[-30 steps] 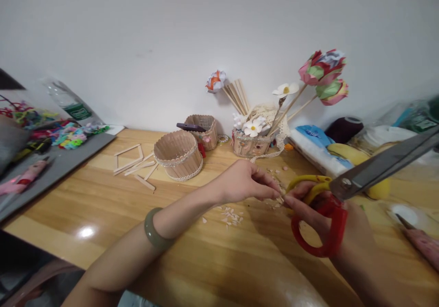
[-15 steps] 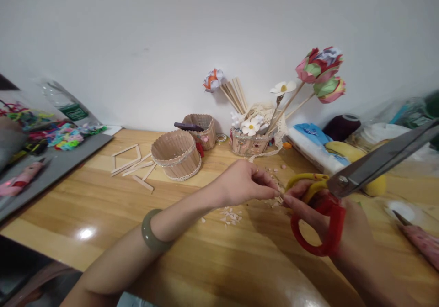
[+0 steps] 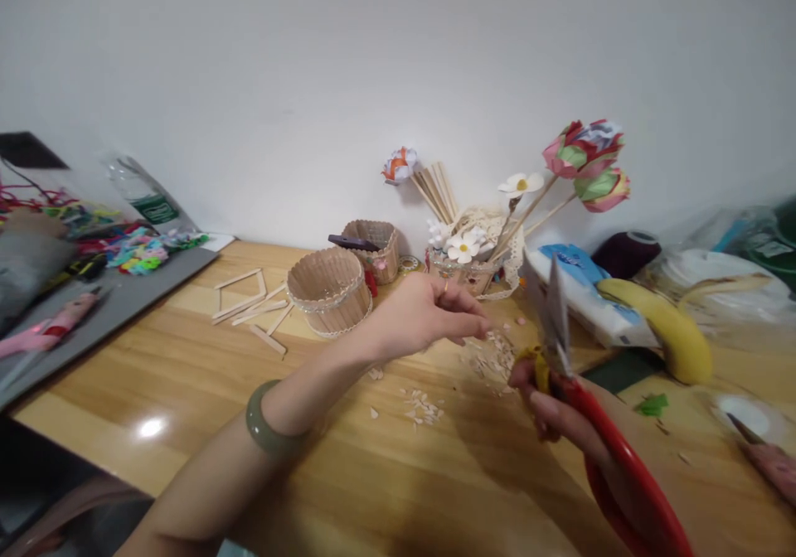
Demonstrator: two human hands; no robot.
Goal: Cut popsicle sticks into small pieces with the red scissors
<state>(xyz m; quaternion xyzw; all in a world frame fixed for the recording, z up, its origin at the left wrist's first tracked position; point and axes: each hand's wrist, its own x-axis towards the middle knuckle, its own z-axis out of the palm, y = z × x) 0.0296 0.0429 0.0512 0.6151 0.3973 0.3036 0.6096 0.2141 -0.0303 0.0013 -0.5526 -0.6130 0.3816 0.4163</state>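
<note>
My left hand hovers over the table with its fingers bent together; whatever its fingertips pinch is too small to make out. To its right, my right hand holds scissors with red and yellow handles, their blades upward and slightly parted. Small pale wood chips lie between the hands, and a second scatter of chips is below my left hand. A round basket of wooden sticks stands beyond my left forearm.
Thin sticks lie left of the basket. Behind are a second basket with a dark phone-like object and a flower basket. At right are a tissue pack and banana. A grey board is left.
The scissors have swung from pointing right to pointing upward, and their blades have parted. My hands have moved apart from each other. The view has shifted slightly.
</note>
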